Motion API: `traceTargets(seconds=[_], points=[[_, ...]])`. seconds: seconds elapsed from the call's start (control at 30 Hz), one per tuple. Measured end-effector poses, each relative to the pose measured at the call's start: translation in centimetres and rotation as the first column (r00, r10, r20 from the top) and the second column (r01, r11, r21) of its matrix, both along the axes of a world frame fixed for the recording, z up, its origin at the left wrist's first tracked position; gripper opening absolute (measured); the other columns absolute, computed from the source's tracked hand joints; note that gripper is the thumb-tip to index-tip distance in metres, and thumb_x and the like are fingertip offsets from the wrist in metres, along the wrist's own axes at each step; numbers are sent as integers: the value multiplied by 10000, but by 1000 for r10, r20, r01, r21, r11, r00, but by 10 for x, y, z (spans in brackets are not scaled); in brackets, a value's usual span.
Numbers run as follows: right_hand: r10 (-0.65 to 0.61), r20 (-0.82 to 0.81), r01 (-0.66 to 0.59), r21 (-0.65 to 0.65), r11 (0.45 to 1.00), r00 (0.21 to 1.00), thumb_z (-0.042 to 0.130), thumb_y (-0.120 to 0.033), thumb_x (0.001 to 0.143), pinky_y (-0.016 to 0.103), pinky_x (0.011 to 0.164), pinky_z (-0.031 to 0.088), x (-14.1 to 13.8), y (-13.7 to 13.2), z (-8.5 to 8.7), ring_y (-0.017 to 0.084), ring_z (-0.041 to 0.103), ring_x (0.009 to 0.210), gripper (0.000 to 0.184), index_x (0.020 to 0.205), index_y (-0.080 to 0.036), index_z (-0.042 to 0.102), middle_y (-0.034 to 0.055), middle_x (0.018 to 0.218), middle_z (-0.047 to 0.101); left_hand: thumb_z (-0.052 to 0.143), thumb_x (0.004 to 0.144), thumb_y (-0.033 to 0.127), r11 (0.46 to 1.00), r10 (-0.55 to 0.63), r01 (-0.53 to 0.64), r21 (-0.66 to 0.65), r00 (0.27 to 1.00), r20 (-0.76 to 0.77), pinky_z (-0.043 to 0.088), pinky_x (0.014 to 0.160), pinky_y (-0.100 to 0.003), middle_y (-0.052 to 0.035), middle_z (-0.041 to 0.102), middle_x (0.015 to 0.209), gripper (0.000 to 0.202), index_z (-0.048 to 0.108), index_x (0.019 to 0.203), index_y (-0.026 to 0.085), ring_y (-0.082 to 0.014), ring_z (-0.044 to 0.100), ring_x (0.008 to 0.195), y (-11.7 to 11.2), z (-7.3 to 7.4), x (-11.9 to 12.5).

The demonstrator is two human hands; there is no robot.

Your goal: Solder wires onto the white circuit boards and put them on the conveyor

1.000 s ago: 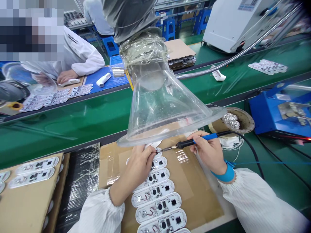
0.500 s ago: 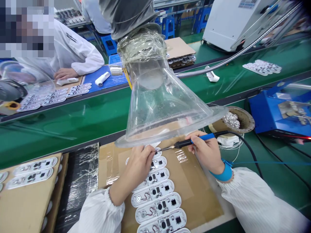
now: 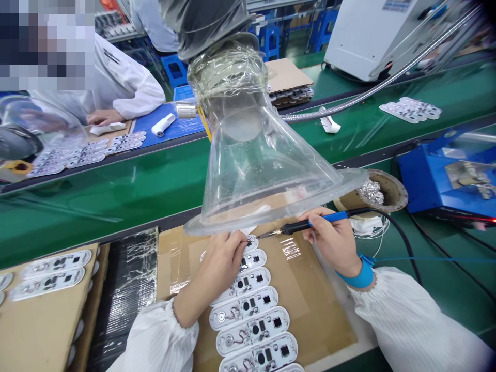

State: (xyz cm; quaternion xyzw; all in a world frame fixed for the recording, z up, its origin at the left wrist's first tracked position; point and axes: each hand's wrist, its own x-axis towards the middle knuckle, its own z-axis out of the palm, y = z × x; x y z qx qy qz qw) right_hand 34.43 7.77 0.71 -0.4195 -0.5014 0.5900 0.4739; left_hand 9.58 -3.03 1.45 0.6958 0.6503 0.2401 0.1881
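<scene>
My right hand (image 3: 331, 237), a blue band at its wrist, grips a soldering iron (image 3: 306, 225) with a blue and black handle. Its thin tip points left to the far end of a row of white oval housings (image 3: 248, 306), each bearing a circuit board and several with visible wires. My left hand (image 3: 220, 261) rests over the far housings, fingers pinched together beside the iron's tip. What those fingers hold is too small to make out. Beneath the housings lies a cardboard sheet (image 3: 325, 315).
A clear fume hood (image 3: 267, 170) hangs just above my hands. Metal wool fills a round container (image 3: 391, 191) near a blue machine (image 3: 434, 175) at right. More cardboard with housings (image 3: 54, 263) is at left. Beyond the green conveyor (image 3: 155, 181), a co-worker's hand (image 3: 104, 117) rests on the bench.
My right hand and the soldering iron have shifted slightly right, the tip drawing back a little. Housings and a white part on the far belt have slid left. My left hand stays put.
</scene>
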Motion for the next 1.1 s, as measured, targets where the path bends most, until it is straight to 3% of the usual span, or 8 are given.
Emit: traceTargets(seconds=[0.27, 0.43, 0.77, 1.1], points=[[2, -9, -2, 11, 1000, 1000, 699, -377, 889, 248, 434, 421, 1, 0, -2, 147, 568, 459, 214, 786, -198, 757, 1, 539, 621, 498, 1048, 193, 1000, 18, -18, 13, 1000, 0, 489, 1090, -519, -115, 609, 1318, 180, 636, 940, 233, -304, 558, 1333, 0, 4, 1], [17, 16, -17, 10, 1000, 1000, 674, -376, 905, 248, 445, 404, 2, 0, -3, 143, 551, 469, 227, 788, -194, 745, 3, 545, 622, 546, 1032, 222, 999, 29, -27, 47, 999, -30, 440, 1107, -572, -111, 632, 1291, 173, 706, 973, 252, -334, 561, 1323, 1, 5, 5], [28, 17, -28, 20, 999, 999, 670, -385, 921, 253, 445, 392, 2, -1, -5, 145, 552, 475, 228, 826, -195, 751, -5, 547, 613, 560, 1022, 239, 998, 56, -56, 5, 998, -11, 421, 1110, -562, -100, 667, 1215, 205, 737, 919, 258, -331, 553, 1317, 3, 5, 5], [-15, -44, 14, -6, 1000, 999, 718, -389, 863, 244, 420, 409, 0, 1, 2, 145, 554, 445, 215, 765, -201, 756, 1, 516, 611, 596, 1005, 234, 994, 106, -105, -24, 992, 68, 426, 1096, -533, -64, 663, 1326, 156, 706, 897, 255, -310, 590, 1291, 6, 9, 5]])
